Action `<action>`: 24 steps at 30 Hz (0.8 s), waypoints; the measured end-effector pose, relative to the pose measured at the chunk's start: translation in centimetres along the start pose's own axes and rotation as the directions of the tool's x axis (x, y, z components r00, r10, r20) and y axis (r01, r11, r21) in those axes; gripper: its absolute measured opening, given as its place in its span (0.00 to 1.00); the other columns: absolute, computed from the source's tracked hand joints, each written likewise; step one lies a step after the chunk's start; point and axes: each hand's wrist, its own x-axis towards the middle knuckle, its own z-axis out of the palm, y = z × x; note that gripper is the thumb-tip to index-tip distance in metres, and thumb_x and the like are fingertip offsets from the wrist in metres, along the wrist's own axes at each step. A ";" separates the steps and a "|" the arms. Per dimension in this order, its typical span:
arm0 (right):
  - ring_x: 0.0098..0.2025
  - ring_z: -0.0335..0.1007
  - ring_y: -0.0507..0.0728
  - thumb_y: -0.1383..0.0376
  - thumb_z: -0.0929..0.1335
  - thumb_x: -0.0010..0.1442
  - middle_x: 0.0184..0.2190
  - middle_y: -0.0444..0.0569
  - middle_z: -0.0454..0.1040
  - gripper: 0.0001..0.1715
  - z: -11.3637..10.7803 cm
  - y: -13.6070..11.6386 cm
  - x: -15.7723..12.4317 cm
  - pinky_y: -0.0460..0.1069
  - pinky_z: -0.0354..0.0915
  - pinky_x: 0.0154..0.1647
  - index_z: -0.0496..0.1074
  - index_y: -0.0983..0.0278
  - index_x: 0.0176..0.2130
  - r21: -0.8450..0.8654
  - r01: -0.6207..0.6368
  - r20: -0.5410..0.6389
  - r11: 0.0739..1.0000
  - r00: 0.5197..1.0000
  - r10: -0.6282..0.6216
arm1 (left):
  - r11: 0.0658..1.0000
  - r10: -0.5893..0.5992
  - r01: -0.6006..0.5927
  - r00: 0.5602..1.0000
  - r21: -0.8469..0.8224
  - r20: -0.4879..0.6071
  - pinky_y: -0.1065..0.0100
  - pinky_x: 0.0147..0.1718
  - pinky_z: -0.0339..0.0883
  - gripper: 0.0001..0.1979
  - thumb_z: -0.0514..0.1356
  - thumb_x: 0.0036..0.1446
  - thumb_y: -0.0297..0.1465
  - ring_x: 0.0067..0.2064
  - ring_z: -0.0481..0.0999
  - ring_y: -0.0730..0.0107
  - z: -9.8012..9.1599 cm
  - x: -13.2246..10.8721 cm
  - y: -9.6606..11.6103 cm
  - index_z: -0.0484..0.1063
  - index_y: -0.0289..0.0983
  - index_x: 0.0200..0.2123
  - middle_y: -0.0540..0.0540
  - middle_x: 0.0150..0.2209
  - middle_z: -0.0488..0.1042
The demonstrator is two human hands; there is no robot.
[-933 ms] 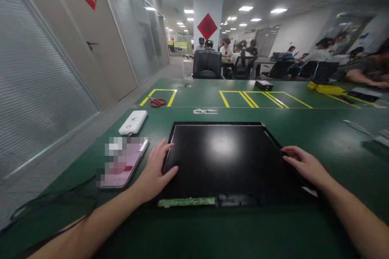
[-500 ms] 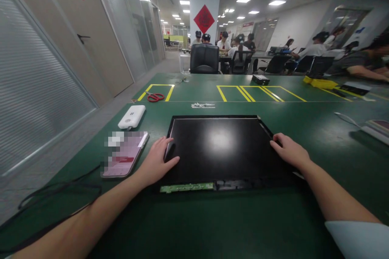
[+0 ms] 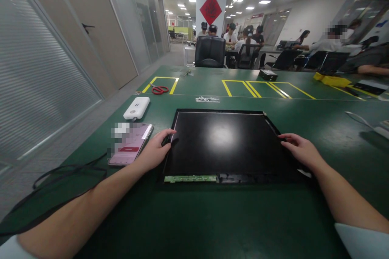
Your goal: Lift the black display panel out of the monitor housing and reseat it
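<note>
The LCD panel (image 3: pixel 225 141) lies flat on the green table (image 3: pixel 231 218) before us, with its circuit strip (image 3: pixel 190 178) along the 6 o'clock edge. Our left hand (image 3: pixel 154 151) rests on its 9 o'clock edge, fingers bent; we cannot tell whether they clasp it. Our right hand (image 3: pixel 299 149) lies flat and unclenched on the 3 o'clock edge, holding nothing.

A black display panel (image 3: pixel 225 141) lies flat on the green worktop (image 3: pixel 212 218). The left hand (image 3: pixel 154 151) rests on the panel's left edge, the right hand (image 3: pixel 300 151) on its right edge. A phone (image 3: pixel 131 144) lies just left of the panel.
</note>
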 end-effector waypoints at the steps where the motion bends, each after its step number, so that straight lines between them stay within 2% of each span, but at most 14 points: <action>1: 0.33 0.72 0.59 0.53 0.70 0.51 0.32 0.48 0.77 0.22 0.0 -0.1 0.0 0.54 0.65 0.37 0.81 0.58 0.43 -0.002 -0.003 0.001 1.000 1.000 0.003 | 1.000 0.001 -0.001 1.000 -0.017 -0.005 0.46 0.68 0.61 0.19 0.61 0.54 0.28 0.63 0.76 0.47 0.0 0.0 -0.1 0.78 0.42 0.50 0.42 0.57 0.80; 5: 0.33 0.72 0.59 0.54 0.70 0.51 0.32 0.48 0.78 0.21 0.0 -0.3 -0.2 0.54 0.66 0.37 0.82 0.58 0.43 -0.009 -0.018 -0.014 1.000 1.000 0.018 | 0.982 -0.050 0.045 0.999 -0.185 -0.021 0.47 0.69 0.58 0.20 0.63 0.51 0.27 0.66 0.73 0.47 0.2 -0.1 -0.2 0.79 0.42 0.49 0.42 0.59 0.80; 8: 0.33 0.72 0.59 0.54 0.70 0.50 0.32 0.48 0.78 0.20 0.0 -0.5 -0.2 0.54 0.65 0.36 0.82 0.58 0.42 -0.015 -0.026 -0.033 1.000 0.999 0.026 | 0.912 -0.141 0.122 0.990 -0.390 -0.019 0.49 0.66 0.65 0.22 0.66 0.50 0.28 0.66 0.73 0.47 0.4 -0.2 0.4 0.77 0.41 0.51 0.40 0.62 0.78; 11: 0.34 0.72 0.59 0.55 0.70 0.50 0.32 0.48 0.77 0.20 0.0 -0.6 -0.2 0.54 0.64 0.36 0.82 0.58 0.41 -0.036 -0.027 -0.037 0.999 0.999 0.025 | 0.802 -0.245 0.193 0.969 -0.566 -0.016 0.56 0.54 0.77 0.27 0.69 0.48 0.27 0.61 0.78 0.49 0.5 -0.4 1.3 0.74 0.41 0.53 0.40 0.66 0.74; 14: 0.34 0.72 0.60 0.55 0.69 0.51 0.32 0.48 0.77 0.19 0.0 -0.6 -0.2 0.54 0.64 0.36 0.81 0.58 0.42 -0.050 -0.029 -0.030 0.998 0.999 0.027 | 0.689 -0.302 0.216 0.953 -0.691 -0.003 0.65 0.39 0.80 0.30 0.70 0.43 0.22 0.53 0.83 0.53 0.4 -0.4 2.1 0.72 0.41 0.52 0.41 0.69 0.71; 18: 0.33 0.72 0.60 0.54 0.69 0.52 0.32 0.49 0.78 0.20 0.2 -0.5 -0.3 0.54 0.65 0.36 0.81 0.58 0.42 -0.054 -0.017 -0.025 0.998 1.000 0.016 | 0.616 -0.369 0.233 0.929 -0.752 -0.014 0.70 0.34 0.79 0.31 0.68 0.40 0.17 0.52 0.83 0.56 0.2 -0.3 2.7 0.72 0.41 0.49 0.41 0.69 0.70; 24: 0.35 0.74 0.61 0.54 0.68 0.53 0.35 0.50 0.79 0.21 0.3 -0.2 -0.2 0.55 0.66 0.37 0.82 0.56 0.43 -0.092 -0.012 -0.039 0.996 0.999 0.008 | 0.568 -0.404 0.264 0.915 -0.779 0.015 0.68 0.36 0.80 0.35 0.65 0.43 0.18 0.49 0.85 0.58 0.2 -0.4 2.8 0.69 0.41 0.56 0.40 0.61 0.76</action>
